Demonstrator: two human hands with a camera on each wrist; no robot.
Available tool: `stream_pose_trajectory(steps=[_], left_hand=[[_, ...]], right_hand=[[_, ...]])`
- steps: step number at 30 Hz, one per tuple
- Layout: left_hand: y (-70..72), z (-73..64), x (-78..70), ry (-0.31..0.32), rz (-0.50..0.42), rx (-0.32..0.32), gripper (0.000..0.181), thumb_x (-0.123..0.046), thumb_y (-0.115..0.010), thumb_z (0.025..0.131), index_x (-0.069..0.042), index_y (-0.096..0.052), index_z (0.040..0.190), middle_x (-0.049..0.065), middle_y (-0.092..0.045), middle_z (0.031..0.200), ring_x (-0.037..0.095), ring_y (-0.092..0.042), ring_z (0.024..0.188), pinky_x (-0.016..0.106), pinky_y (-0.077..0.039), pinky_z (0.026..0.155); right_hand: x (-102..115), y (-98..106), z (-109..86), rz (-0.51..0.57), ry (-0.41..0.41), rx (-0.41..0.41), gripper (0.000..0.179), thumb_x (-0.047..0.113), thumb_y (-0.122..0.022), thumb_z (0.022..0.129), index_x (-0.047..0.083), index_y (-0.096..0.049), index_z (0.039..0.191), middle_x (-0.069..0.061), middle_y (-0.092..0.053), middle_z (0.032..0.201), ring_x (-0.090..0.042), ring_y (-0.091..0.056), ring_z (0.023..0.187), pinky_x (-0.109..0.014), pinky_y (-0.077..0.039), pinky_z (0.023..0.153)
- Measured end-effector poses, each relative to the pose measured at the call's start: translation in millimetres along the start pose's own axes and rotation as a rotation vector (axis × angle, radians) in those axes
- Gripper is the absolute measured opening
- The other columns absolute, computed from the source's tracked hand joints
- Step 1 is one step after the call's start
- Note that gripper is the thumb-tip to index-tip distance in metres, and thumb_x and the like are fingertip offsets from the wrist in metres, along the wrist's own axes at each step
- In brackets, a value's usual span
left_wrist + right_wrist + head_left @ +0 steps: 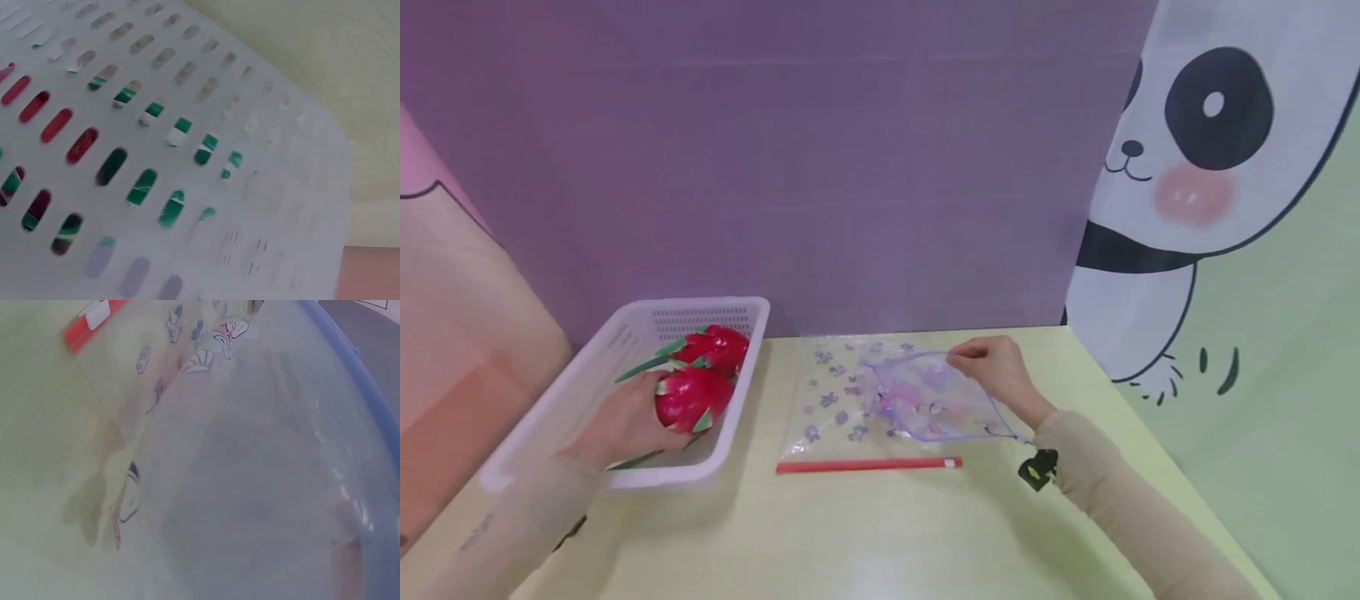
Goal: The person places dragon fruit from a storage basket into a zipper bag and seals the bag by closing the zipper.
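My left hand (pixel 628 421) reaches into a white plastic basket (pixel 758 333) and grips a shiny red dragon fruit (pixel 688 402) with green scale tips, thumb along its near side. A second dragon fruit (pixel 724 346) lies just behind it. Slots in the basket wall (pixel 300 187) let red and green show through in the left wrist view, where the hand is hidden. My right hand (pixel 1000 371) pinches the far edge of a clear bag with purple edging (pixel 917 437), lifting that side. In the right wrist view, the bag's clear film (pixel 237 487) fills much of the picture.
Under the purple-edged bag lies a larger clear printed bag (pixel 808 408) with a red slider strip (pixel 865 465) along its near side. Long green leaves (pixel 643 367) lie in the basket. A purple wall (pixel 850 167) closes off the table (pixel 865 533) at the back.
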State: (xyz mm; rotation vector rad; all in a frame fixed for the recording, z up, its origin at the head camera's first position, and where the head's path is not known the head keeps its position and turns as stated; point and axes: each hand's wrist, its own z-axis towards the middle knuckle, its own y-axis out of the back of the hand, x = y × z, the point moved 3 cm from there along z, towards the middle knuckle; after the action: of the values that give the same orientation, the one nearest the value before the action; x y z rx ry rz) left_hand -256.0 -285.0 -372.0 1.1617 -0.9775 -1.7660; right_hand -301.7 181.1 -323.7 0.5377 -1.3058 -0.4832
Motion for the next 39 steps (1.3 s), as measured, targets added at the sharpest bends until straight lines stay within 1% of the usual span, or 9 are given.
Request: stream_pose_trajectory(steps=[2, 6, 9, 13, 16, 22, 28, 33, 39], left_hand=[[3.2, 1.1, -1.7, 0.004, 0.009, -0.012, 0.094, -0.038, -0.086, 0.051, 0.005, -0.041, 0.121, 0.021, -0.053, 0.11, 0.036, -0.053, 0.096, 0.051, -0.053, 0.071], [6.8, -0.1, -5.3, 0.039, 0.019, 0.005, 0.095, -0.039, -0.085, 0.052, 0.008, -0.038, 0.121, 0.024, -0.051, 0.108, 0.039, -0.051, 0.095, 0.052, -0.052, 0.07], [7.8, -1.3, -8.4, 0.025, 0.017, 0.002, 0.095, -0.038, -0.085, 0.052, 0.007, -0.039, 0.122, 0.023, -0.051, 0.109, 0.039, -0.051, 0.096, 0.052, -0.052, 0.071], [8.9, -2.9, -9.5, -0.006, -0.018, -0.022, 0.094, -0.036, -0.086, 0.053, 0.004, -0.039, 0.123, 0.02, -0.051, 0.111, 0.037, -0.051, 0.098, 0.052, -0.052, 0.071], [11.0, -3.5, -8.7, -0.002, -0.031, -0.022, 0.095, -0.037, -0.087, 0.052, 0.003, -0.039, 0.123, 0.02, -0.051, 0.111, 0.037, -0.051, 0.098, 0.051, -0.052, 0.071], [15.7, -1.9, -8.6, 0.028, 0.015, -0.029, 0.092, -0.038, -0.085, 0.054, 0.008, -0.04, 0.118, 0.024, -0.052, 0.106, 0.039, -0.052, 0.093, 0.053, -0.051, 0.072], [20.2, 2.3, -10.5, 0.037, 0.026, -0.038, 0.093, -0.037, -0.084, 0.055, 0.009, -0.037, 0.121, 0.025, -0.049, 0.108, 0.04, -0.05, 0.094, 0.055, -0.05, 0.072], [25.9, 6.5, -14.4, 0.028, 0.031, -0.054, 0.094, -0.036, -0.084, 0.055, 0.009, -0.037, 0.122, 0.025, -0.049, 0.108, 0.041, -0.05, 0.093, 0.055, -0.051, 0.071], [32.2, 9.8, -19.4, -0.002, 0.042, -0.095, 0.089, -0.032, -0.085, 0.054, 0.009, -0.04, 0.119, 0.025, -0.051, 0.105, 0.04, -0.051, 0.091, 0.054, -0.051, 0.07]], right_hand=[[0.0, 0.1, 0.3, 0.01, -0.005, 0.0, 0.018, 0.016, -0.066, 0.083, 0.005, -0.07, 0.096, -0.012, -0.07, 0.089, -0.019, -0.065, 0.075, -0.028, -0.053, 0.066], [-0.5, -1.0, 0.4, 0.027, -0.005, 0.007, 0.018, 0.016, -0.067, 0.083, 0.004, -0.07, 0.096, -0.012, -0.07, 0.089, -0.015, -0.064, 0.073, -0.032, -0.054, 0.068], [-1.1, -1.4, 0.3, 0.027, 0.0, 0.007, 0.018, 0.016, -0.067, 0.083, 0.004, -0.07, 0.095, -0.012, -0.07, 0.088, -0.013, -0.063, 0.071, -0.035, -0.055, 0.07], [-0.9, -1.8, 0.4, 0.028, -0.002, 0.009, 0.018, 0.016, -0.066, 0.083, 0.004, -0.07, 0.096, -0.013, -0.07, 0.089, -0.019, -0.065, 0.074, -0.032, -0.054, 0.069], [-1.0, -1.9, 0.7, 0.028, -0.007, 0.011, 0.018, 0.016, -0.066, 0.083, 0.004, -0.07, 0.096, -0.013, -0.07, 0.09, -0.025, -0.065, 0.078, -0.028, -0.054, 0.067], [-4.1, -1.3, 1.1, 0.022, -0.016, 0.0, 0.018, 0.017, -0.067, 0.083, 0.004, -0.07, 0.096, -0.012, -0.07, 0.09, -0.018, -0.065, 0.075, -0.029, -0.054, 0.067], [-6.8, -1.5, 0.6, 0.029, -0.03, -0.009, 0.018, 0.017, -0.067, 0.083, 0.005, -0.071, 0.096, -0.012, -0.07, 0.09, -0.012, -0.063, 0.072, -0.031, -0.054, 0.068], [-8.3, -2.3, -0.1, 0.042, -0.042, -0.006, 0.019, 0.017, -0.067, 0.083, 0.004, -0.07, 0.096, -0.012, -0.07, 0.09, -0.012, -0.063, 0.072, -0.036, -0.054, 0.071], [-6.4, -0.4, 0.4, 0.037, -0.03, -0.01, 0.018, 0.017, -0.066, 0.083, 0.004, -0.07, 0.096, -0.012, -0.07, 0.091, -0.014, -0.064, 0.074, -0.03, -0.054, 0.069]])
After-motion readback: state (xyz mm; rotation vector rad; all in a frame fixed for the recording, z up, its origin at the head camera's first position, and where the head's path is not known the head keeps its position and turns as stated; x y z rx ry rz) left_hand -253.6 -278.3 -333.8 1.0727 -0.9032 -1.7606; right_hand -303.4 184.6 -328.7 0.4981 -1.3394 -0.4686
